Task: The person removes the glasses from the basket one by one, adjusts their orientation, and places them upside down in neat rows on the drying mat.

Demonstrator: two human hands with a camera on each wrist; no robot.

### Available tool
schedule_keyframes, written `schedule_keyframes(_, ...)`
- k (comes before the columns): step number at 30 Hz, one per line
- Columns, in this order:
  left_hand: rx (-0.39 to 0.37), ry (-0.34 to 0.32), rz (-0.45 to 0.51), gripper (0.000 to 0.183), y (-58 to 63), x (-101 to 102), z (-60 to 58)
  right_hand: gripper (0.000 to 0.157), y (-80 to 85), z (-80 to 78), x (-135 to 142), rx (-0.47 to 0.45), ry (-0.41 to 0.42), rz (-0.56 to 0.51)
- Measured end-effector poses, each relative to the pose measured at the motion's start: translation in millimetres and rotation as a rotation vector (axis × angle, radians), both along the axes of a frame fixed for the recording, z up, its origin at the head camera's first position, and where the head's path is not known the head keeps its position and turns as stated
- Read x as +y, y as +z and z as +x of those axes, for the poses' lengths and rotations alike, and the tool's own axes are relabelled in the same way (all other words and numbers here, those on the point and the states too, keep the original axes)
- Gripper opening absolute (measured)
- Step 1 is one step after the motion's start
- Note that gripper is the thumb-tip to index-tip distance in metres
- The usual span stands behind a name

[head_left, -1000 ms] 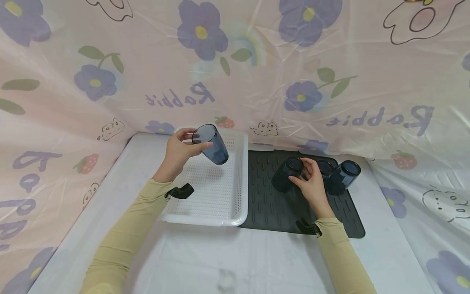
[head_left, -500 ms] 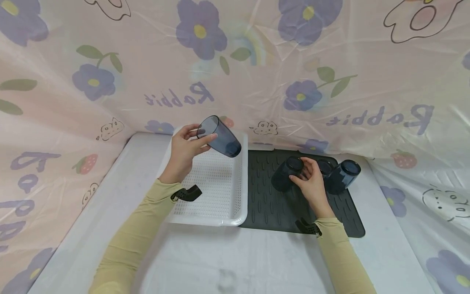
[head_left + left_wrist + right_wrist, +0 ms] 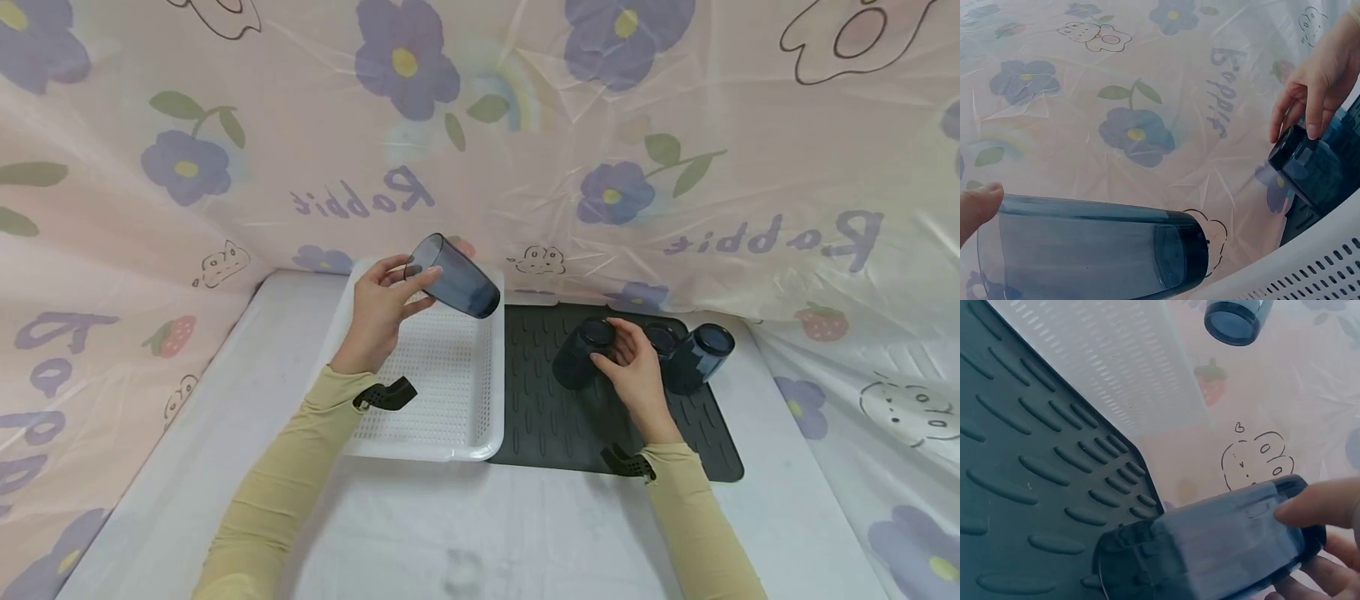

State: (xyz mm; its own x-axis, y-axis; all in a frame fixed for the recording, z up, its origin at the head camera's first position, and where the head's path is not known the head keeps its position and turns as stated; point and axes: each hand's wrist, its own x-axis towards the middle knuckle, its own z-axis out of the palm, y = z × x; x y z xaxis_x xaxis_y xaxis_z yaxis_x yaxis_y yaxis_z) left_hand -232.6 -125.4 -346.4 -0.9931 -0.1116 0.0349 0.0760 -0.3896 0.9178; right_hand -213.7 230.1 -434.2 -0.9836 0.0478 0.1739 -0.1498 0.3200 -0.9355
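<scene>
My left hand (image 3: 375, 321) holds a blue tinted glass (image 3: 459, 279) by its rim, above the white basket (image 3: 491, 417). That glass is tilted, its mouth toward the hand and its base pointing down to the right. On the dark drying mat (image 3: 547, 433), my right hand (image 3: 633, 371) grips a second glass (image 3: 573, 358) near its base; this one is upside down with its rim on the mat. Two more upside-down glasses stand just right of that hand, one (image 3: 697, 358) in plain sight and one (image 3: 662, 337) partly hidden.
The basket stands left of the mat, side by side with it, on a white table (image 3: 450, 533). A patterned curtain (image 3: 487, 192) hangs behind and along both sides.
My left hand has moved slightly right and up with its glass, which now leans closer to level. The right hand and its glass stay in place.
</scene>
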Motion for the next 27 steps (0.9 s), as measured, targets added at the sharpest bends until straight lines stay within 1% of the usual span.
schedule_keyframes(4,-0.009,-0.011,0.051,0.059,-0.6,0,0.0,0.06,1.5,-0.9,0,-0.004,-0.007,0.012)
schedule_keyframes(10,-0.025,-0.016,0.089,0.058,-2.0,3,0.7,0.058,3.5,1.3,0,-0.002,-0.024,0.001)
schedule_keyframes(15,-0.02,-0.026,0.098,0.053,-2.4,6,1.5,0.058,3.0,1.6,-1,0.01,-0.042,-0.02)
schedule_keyframes(19,-0.025,-0.032,0.099,0.055,-2.3,9,2.8,0.057,5.4,2.3,-2,0.013,-0.058,-0.032)
schedule_keyframes(22,-0.029,-0.035,0.105,0.057,-2.6,10,3.3,0.056,13.2,5.1,-4,0.016,-0.066,-0.052)
schedule_keyframes(27,-0.03,-0.045,0.122,0.056,-3.2,13,3.8,0.053,32.3,13.8,-10,0.028,-0.071,-0.075)
